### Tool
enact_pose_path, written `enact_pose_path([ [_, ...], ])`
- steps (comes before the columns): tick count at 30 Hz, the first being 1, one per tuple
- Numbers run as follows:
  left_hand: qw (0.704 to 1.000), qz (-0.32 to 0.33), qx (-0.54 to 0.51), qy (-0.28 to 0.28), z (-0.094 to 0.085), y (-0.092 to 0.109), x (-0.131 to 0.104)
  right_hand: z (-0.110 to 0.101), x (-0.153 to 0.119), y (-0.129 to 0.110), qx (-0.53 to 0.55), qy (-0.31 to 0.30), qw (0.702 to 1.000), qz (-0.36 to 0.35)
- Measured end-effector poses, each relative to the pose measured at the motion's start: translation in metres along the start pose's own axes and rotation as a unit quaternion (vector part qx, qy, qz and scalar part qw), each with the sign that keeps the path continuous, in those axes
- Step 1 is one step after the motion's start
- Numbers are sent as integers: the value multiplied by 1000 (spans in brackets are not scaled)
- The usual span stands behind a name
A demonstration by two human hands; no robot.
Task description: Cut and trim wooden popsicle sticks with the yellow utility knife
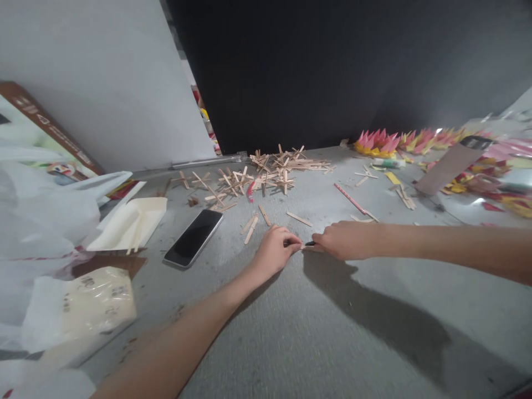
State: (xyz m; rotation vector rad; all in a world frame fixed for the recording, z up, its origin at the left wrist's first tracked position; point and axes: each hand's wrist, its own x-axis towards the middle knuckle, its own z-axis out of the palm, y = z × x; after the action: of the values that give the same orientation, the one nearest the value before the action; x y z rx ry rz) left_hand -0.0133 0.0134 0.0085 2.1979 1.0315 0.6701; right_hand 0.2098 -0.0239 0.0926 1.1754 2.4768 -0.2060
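Observation:
Near the middle of the grey table, my left hand (pixel 275 247) pinches one end of a wooden craft stick (pixel 306 247) between thumb and fingertips. Facing it from the right, my right hand (pixel 339 240) is closed around a small dark tool (pixel 310 243), whose tip rests at the stick. Most of that tool is hidden by the fingers, so its kind is unclear. Just beyond lie loose craft sticks (pixel 299 219), and farther back is a heap of craft sticks crossed into star shapes (pixel 285 176).
A phone (pixel 194 238) lies left of my hands, beside a paper tray (pixel 128 224) with chopsticks and a wrapped packet (pixel 100 299). Plastic bags (pixel 37 221) crowd the left edge. Rightward are a striped straw (pixel 349 199), a cylindrical bottle (pixel 451 166) and pink-yellow paper flowers (pixel 376 145). A dark panel (pixel 332 72) stands behind.

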Motion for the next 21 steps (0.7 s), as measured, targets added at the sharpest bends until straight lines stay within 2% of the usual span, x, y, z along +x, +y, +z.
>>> enact_pose_path([
  [4,1000,-1,-9,5,-1,1,0,9,-10,-3,6,26,999,30],
  [12,1000,1,-4,10,0,1,-1,20,2,-7,-7,24,999,21],
  [21,1000,7,-7,12,1,1,-1,24,0,-6,-7,29,999,27],
])
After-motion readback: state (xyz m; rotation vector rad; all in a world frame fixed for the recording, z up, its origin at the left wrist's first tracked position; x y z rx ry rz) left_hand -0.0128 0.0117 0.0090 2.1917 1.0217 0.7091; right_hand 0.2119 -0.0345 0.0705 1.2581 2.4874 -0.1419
